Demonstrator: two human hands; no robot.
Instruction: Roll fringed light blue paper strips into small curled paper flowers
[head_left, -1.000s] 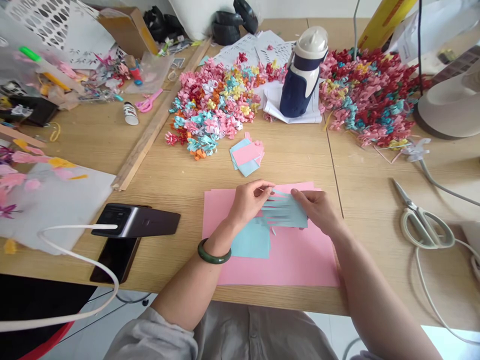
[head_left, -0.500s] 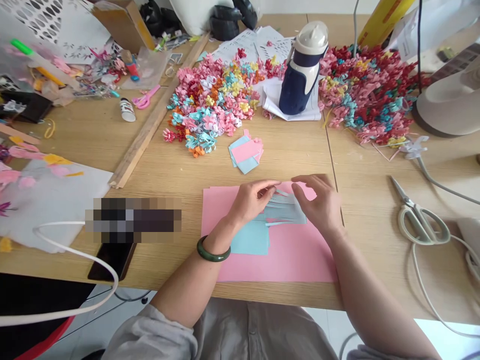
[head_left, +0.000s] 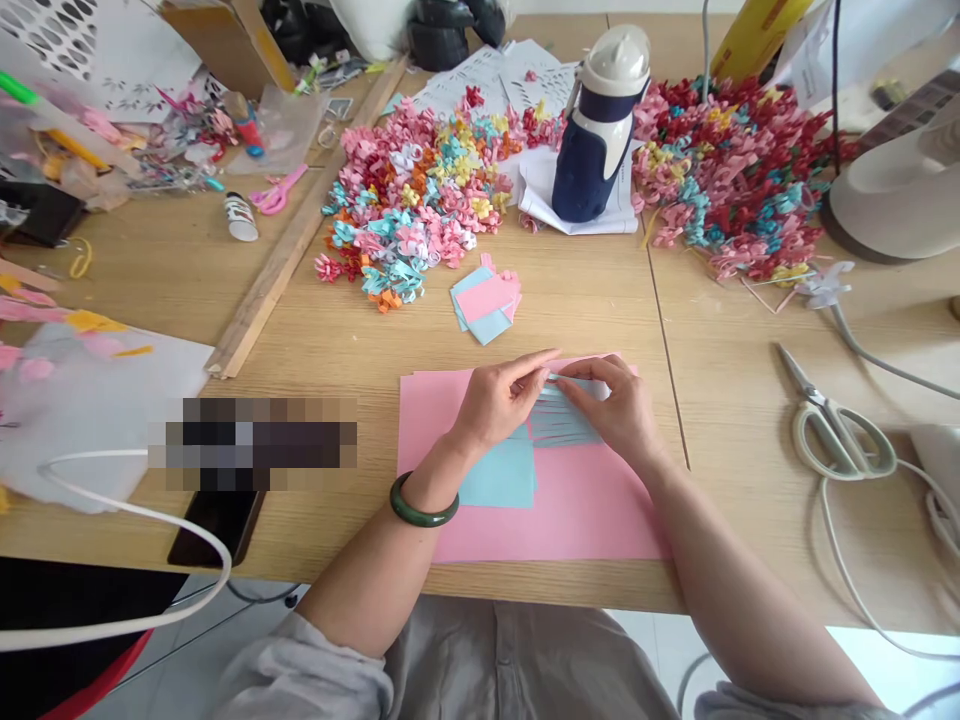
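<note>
Pinching the upper edge of a fringed light-blue paper [head_left: 566, 418], just below and right of the frame's centre, the left hand [head_left: 496, 405] and right hand [head_left: 616, 408] nearly meet at thumb and index finger. Its strips [head_left: 564, 431] are slender, so a hard or skewed tug could tear one at its root, and neighbours could tangle if a finger catches them. Beneath lie a plain light-blue sheet [head_left: 499, 476] and pink paper sheets [head_left: 600, 510]; dragging wrists might shift these. Small cut papers [head_left: 486, 303] lie above, near curled paper flowers [head_left: 420, 205] at upper centre; scissors [head_left: 841, 440] rest at right.
</note>
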